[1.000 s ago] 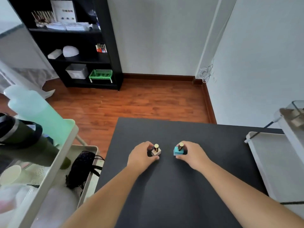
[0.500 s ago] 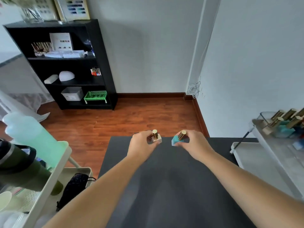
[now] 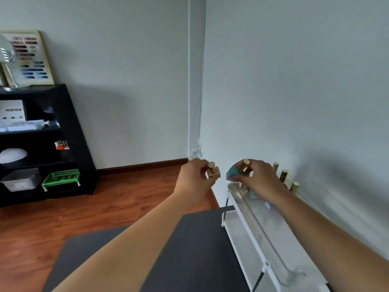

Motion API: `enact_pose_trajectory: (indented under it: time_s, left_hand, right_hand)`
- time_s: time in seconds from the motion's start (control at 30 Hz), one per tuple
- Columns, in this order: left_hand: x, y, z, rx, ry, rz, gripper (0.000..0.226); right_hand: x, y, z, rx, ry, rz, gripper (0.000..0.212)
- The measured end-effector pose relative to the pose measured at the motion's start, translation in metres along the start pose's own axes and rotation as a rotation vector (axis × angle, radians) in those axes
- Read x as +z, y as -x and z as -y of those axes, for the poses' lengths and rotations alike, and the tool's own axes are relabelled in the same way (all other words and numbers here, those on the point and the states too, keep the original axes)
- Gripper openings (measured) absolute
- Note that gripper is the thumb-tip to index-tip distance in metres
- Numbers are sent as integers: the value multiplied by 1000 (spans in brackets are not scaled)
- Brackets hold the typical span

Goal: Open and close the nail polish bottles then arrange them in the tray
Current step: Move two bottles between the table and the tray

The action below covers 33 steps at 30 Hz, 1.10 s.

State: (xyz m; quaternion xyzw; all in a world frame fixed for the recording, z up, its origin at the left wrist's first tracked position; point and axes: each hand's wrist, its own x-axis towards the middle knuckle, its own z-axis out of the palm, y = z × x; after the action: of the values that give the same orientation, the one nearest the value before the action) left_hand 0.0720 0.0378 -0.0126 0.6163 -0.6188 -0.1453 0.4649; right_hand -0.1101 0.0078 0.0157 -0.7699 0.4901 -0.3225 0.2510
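Both hands are raised well above the dark surface (image 3: 189, 260), each closed around a small nail polish bottle. From the head view, the left hand (image 3: 194, 179) pinches a beige bottle (image 3: 214, 172) between thumb and fingers, its gold cap standing roughly upright. The right hand (image 3: 260, 180) grips a teal bottle (image 3: 232, 174) from above, tilted so its gold cap leans up and to the right. The two bottles are near each other but not touching, with a clear gap between them.

Just beyond and below the right hand, a clear tray (image 3: 263, 234) sits on the top level of a white rack (image 3: 237, 241) against the right wall. Several more bottles stand at the tray's far end; three gold caps (image 3: 283, 175) show past the right hand's knuckles, and the rest are partly hidden behind the hand. The teal bottle hangs above the tray's far end, while the beige one is off to its left, over the wooden floor (image 3: 117, 205).

At the left, a black shelf (image 3: 69, 131) holds a green basket (image 3: 61, 179), a grey box (image 3: 21, 182) and a framed colour chart (image 3: 29, 57) on top.
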Motion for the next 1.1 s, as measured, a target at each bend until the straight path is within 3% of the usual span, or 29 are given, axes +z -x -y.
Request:
enact_pose_trajectory:
  time_s: [0.13,0.37,0.6,0.73,0.9,1.1]
  left_hand:
    - [50,-4,-24,24,5,165,14]
    - [91,-4,-32,21,-257,292,15]
    - [107,-1,-32,-29,-425,397,19]
    - [115,-6,-37,-79,-539,520,24]
    - [123,-15,-47,-138,-694,669,36]
    - [129,-15,-44,-156,-735,654,37]
  right_hand:
    - [-26,10,-44,76,94,-14,17]
    - [-24,23,-91,90,210,25,19]
    - [-16,30,-109,126,304,79,20]
    - [-12,31,-113,170,308,129,14]
    - [-10,30,-117,176,307,180,22]
    - [-9,30,-117,163,200,196,29]
